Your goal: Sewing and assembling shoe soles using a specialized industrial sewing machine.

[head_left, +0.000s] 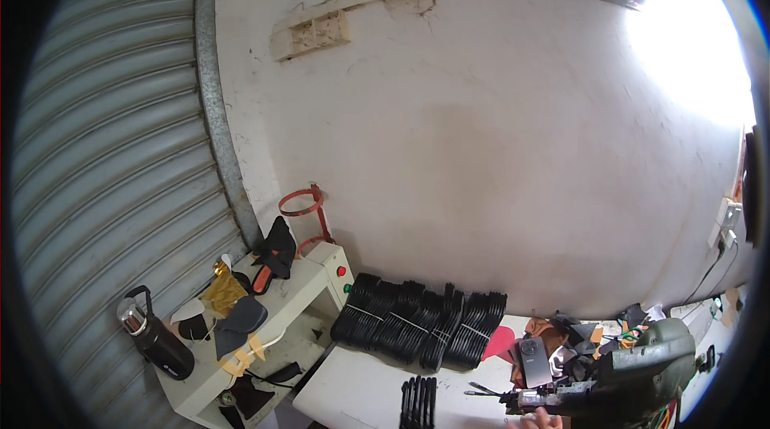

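Note:
At the lower edge, right of the middle, only the fingertips of my right hand point(539, 419) show; the rest is cut off, so its grip is hidden. They are close to the metal working parts point(536, 398) of a dark green machine point(654, 361), which looks like a sewing machine. Thin black strips point(485, 390) stick out leftward beside those parts. Further left, a small group of black strips point(418, 402) lies side by side on the white table point(353, 389). My left hand is out of the picture.
Tied bundles of black strips point(417, 321) line the table's back. A phone point(534, 362) lies among leather scraps point(577, 337) beside the machine. At left, a cream stand point(301, 293) holds a black flask point(164, 349) and loose pieces. A wall and ribbed shutter point(120, 148) rise behind.

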Demonstrator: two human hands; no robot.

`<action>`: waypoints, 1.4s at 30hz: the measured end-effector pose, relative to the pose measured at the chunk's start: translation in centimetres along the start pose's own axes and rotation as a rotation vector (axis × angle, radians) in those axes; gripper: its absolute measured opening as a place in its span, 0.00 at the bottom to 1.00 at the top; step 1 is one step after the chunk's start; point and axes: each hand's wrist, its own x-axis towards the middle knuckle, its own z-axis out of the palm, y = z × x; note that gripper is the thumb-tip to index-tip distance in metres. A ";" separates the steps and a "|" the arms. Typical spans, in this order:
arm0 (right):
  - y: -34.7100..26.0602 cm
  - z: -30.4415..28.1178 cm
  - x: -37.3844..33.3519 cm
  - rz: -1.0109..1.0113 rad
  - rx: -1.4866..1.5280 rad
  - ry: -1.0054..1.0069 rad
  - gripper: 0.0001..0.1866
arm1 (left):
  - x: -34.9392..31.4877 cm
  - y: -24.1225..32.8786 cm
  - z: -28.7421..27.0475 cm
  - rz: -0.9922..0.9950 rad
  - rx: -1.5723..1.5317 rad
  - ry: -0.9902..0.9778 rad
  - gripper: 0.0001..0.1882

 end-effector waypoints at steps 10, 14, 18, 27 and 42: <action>-1.9 3.6 -1.7 1.364 1.546 -0.236 0.27 | -2.2 -0.7 -3.9 -0.156 0.183 0.287 0.50; -0.8 4.6 -2.6 1.529 1.472 -0.158 0.20 | -2.8 0.3 -7.9 -0.027 0.168 0.193 0.41; -2.9 2.6 -1.7 1.684 1.726 -0.203 0.17 | -0.2 0.0 -5.0 0.361 0.560 0.577 0.19; -4.5 3.4 -5.0 1.559 2.109 -0.069 0.09 | -0.3 -1.9 -6.3 0.544 0.877 0.915 0.09; -1.6 1.5 -4.0 0.774 1.398 -0.100 0.39 | -1.8 -0.9 -2.5 0.063 0.897 0.533 0.35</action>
